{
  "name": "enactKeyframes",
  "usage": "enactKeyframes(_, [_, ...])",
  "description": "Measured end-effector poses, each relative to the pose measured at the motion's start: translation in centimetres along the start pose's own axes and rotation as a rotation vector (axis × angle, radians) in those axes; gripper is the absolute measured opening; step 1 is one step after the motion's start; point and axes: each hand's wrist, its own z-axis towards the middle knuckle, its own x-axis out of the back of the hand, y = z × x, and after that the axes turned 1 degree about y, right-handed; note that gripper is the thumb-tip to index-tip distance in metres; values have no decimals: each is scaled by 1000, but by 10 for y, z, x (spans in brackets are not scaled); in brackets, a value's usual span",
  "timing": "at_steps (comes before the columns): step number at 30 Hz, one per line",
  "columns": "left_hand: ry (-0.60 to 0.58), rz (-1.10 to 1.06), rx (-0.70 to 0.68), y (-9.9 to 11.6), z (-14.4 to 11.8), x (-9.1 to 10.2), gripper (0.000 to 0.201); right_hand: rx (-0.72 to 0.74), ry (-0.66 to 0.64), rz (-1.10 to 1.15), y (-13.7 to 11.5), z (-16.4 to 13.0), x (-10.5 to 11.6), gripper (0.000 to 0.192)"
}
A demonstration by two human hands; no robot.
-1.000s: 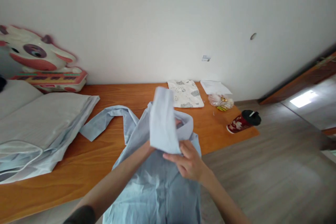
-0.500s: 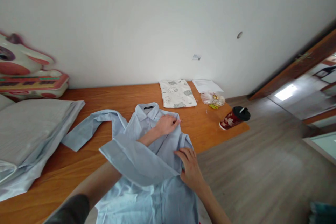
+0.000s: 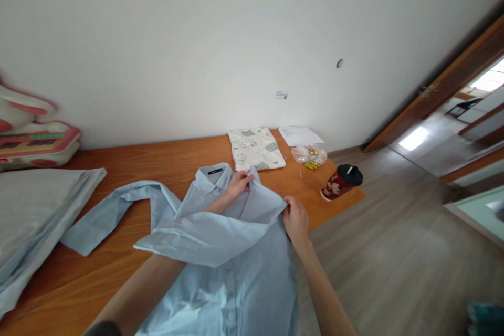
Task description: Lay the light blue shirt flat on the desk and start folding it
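One white wall [image 3: 177, 37], one wooden bench [image 3: 157, 163] against it; one pale blue shirt [image 3: 260, 273] across the bench; one folded printed cloth [image 3: 255, 148] behind; two hands, left hand [image 3: 238, 186] and right hand [image 3: 296, 219], both with fingers pinching shirt fabric.

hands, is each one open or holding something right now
Left hand: closed, holding the shirt near its collar.
Right hand: closed, holding the same shirt.

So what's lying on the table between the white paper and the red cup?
In the head view, a clear plastic bag lies between the white paper and the red cup.
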Motion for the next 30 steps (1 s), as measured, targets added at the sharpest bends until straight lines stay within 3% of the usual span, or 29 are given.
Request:
enactKeyframes(2, [-7,35,-6,-6,2,-1,20,46,-23,-12,0,-3,-2,36])
enactKeyframes(6, [-14,132,-93,-10,16,-8,34,105,-56,-53,1,-8,-4,37])
enactKeyframes(9, [-45,195,-143,-9,26,-12,19,124,-52,-96,5,-7,0,29])
enactKeyframes(12, [-85,234,-155,-8,28,-14,25,158,-72,-133,5,-9,8,31])
enactKeyframes(17, [-150,225,-167,-6,17,-13,56,350,-233,-152,-7,-18,19,65])
enactKeyframes(21, [-114,211,-187,5,6,-10,53,358,-381,-149,-14,-21,20,76])
enactKeyframes(25, [-84,252,-226,22,-40,9,48,299,-374,-194,-17,-21,18,76])
enactKeyframes(29, [-182,424,-132,18,-147,37,60,348,-388,-208,-22,-20,23,75])
enactKeyframes(30, [-143,441,-71,12,-182,41,65,351,-400,-202,-24,-19,25,78])
